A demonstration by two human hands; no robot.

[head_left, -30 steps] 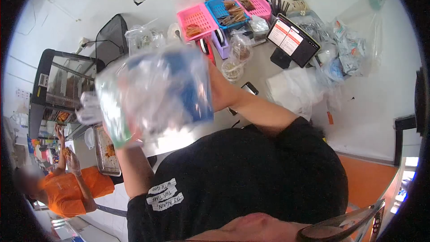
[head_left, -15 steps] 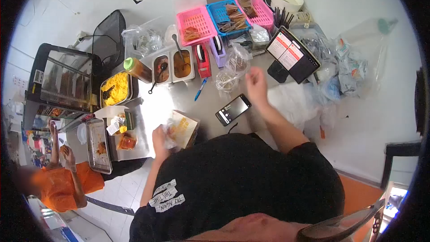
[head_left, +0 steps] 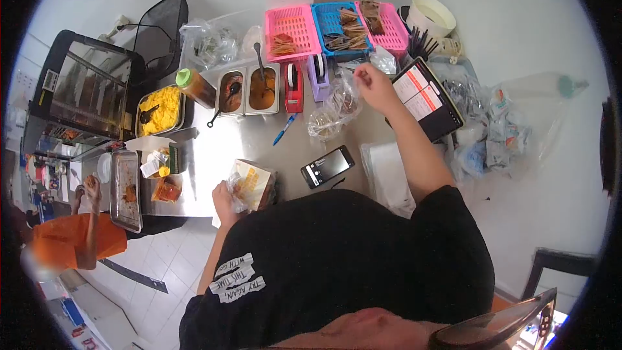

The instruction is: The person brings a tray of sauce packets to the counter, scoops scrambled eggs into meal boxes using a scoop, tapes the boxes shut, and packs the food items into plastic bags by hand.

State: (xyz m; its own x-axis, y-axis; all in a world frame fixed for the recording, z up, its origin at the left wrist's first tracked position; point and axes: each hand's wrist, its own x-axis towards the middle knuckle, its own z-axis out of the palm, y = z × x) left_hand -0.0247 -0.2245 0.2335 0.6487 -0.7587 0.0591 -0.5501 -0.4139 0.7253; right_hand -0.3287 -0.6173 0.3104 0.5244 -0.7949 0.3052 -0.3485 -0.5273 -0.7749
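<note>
My left hand (head_left: 225, 205) is closed on the side of a clear plastic bag (head_left: 237, 198) that wraps a printed paper food box (head_left: 254, 183) at the table's front edge. My right hand (head_left: 376, 87) is raised, fingers curled together, just beside a clear bag of rubber bands (head_left: 335, 115) and left of the tablet (head_left: 424, 97). Whatever those fingers pinch, if anything, is too small to make out. Between my arms a phone (head_left: 327, 166) lies screen up, with a stack of clear plastic bags (head_left: 389, 178) to its right.
Tape dispensers (head_left: 294, 94), a blue pen (head_left: 284, 130), sauce pans (head_left: 262, 100), a green-capped bottle (head_left: 197, 89) and a tray of yellow food (head_left: 162, 111) stand around. Baskets (head_left: 291, 26) line the back. A co-worker in orange (head_left: 78, 240) handles food at left.
My right hand has moved up from beside the rubber-band bag towards the tablet's left edge. My left hand stays on the bagged box. The camera view has shifted slightly.
</note>
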